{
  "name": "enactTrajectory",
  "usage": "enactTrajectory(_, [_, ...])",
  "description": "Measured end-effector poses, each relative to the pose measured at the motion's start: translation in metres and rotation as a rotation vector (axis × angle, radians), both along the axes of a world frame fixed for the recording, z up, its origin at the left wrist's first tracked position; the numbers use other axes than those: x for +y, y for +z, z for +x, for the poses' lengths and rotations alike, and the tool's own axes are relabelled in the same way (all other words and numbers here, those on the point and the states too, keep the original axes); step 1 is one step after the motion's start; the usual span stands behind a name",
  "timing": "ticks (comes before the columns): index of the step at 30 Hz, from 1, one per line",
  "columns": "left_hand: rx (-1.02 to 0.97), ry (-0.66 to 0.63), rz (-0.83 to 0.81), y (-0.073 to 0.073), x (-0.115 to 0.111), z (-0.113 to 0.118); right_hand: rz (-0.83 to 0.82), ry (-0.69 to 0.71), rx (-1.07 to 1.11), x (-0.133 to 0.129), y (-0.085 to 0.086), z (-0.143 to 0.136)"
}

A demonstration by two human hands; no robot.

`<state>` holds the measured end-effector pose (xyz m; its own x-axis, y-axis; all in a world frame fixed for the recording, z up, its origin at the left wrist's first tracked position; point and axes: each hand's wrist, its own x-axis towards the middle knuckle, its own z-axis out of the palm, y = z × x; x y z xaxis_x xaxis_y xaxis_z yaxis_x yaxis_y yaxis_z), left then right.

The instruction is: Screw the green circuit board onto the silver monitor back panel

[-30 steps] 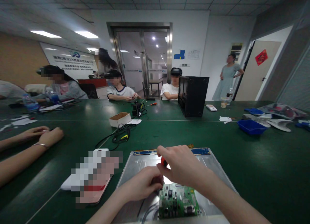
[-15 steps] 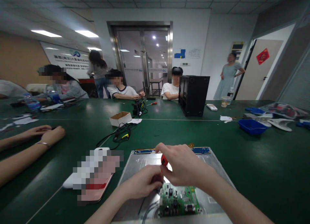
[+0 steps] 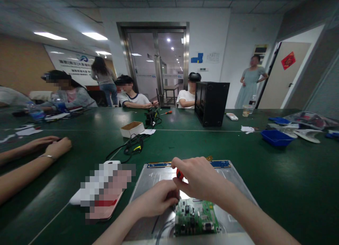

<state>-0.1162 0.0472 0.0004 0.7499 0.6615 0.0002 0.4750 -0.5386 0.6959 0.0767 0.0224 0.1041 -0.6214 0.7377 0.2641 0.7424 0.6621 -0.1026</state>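
In the head view, a silvery metal panel (image 3: 144,183) lies on the table, with a green circuit board (image 3: 197,216) on its near part and a blue strip board (image 3: 221,164) along its far edge. My right hand (image 3: 200,178) is closed around the red and black handle of a screwdriver (image 3: 179,174), held upright over the board's far left corner. Beside the screwdriver's lower end, my left hand (image 3: 161,197) has its fingers pressed together at the corner of the board. What those fingers hold, if anything, is hidden. The screwdriver's tip is hidden too.
Left of the panel lie a pink phone (image 3: 109,211) and a white object (image 3: 76,197), partly pixelated. Beyond them are black cables (image 3: 132,144) and an open box (image 3: 131,129). A black computer case (image 3: 215,103) and blue tray (image 3: 277,138) stand farther off. Another person's hands (image 3: 59,148) rest at left.
My right hand has turned very slightly around the screwdriver handle. My left hand stays at the same corner of the board. A standing person in the background has shifted a little.
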Motion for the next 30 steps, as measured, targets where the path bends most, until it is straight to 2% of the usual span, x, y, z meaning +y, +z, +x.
enactTrajectory(11, [0.021,0.001,-0.016,-0.0008,0.0017,0.0002,-0.023,-0.026,-0.044,-0.0007,0.0017,-0.0016])
enactTrajectory(19, [0.032,0.011,-0.014,0.0014,0.0017,0.0007,-0.051,0.035,0.03,-0.0042,0.0057,0.0029])
enactTrajectory(25, [0.003,-0.005,0.001,0.0055,-0.0007,0.0016,-0.027,0.024,0.035,-0.0003,-0.0004,0.0001])
enactTrajectory(30, [0.04,0.024,-0.025,0.0022,-0.0007,0.0009,0.024,0.006,0.03,0.0014,-0.0041,-0.0025])
